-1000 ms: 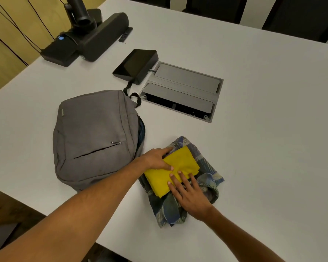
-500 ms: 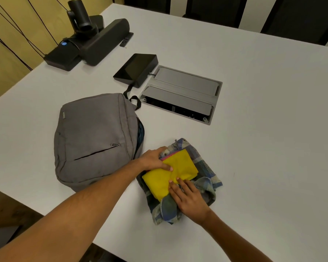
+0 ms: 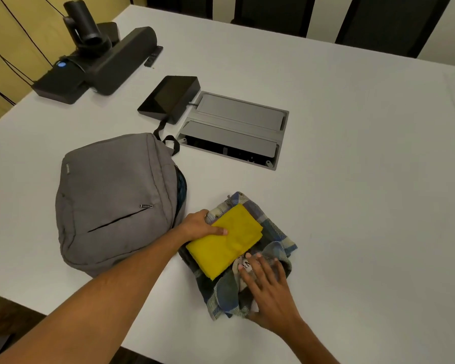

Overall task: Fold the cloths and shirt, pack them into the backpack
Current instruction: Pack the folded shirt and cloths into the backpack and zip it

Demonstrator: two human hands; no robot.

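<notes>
A folded yellow cloth [image 3: 230,240] lies on top of a folded blue and grey plaid shirt [image 3: 272,236] near the table's front edge. My left hand [image 3: 200,225] grips the left side of this stack, thumb across the yellow cloth. My right hand [image 3: 267,287] rests flat, fingers spread, on the shirt's near right part. The grey backpack [image 3: 111,200] lies flat just left of the stack, its open side facing the clothes with dark blue lining showing.
A grey metal cable box [image 3: 234,130] is set into the white table [image 3: 352,179] behind the stack. A black tablet [image 3: 168,98] sits beside it, and a black conference camera and speaker bar [image 3: 97,59] stand at the far left. Dark chairs line the far edge.
My right hand slid off the yellow cloth onto the shirt's near right part. My left hand closed around the stack's left edge, and the stack's left side has lifted slightly.
</notes>
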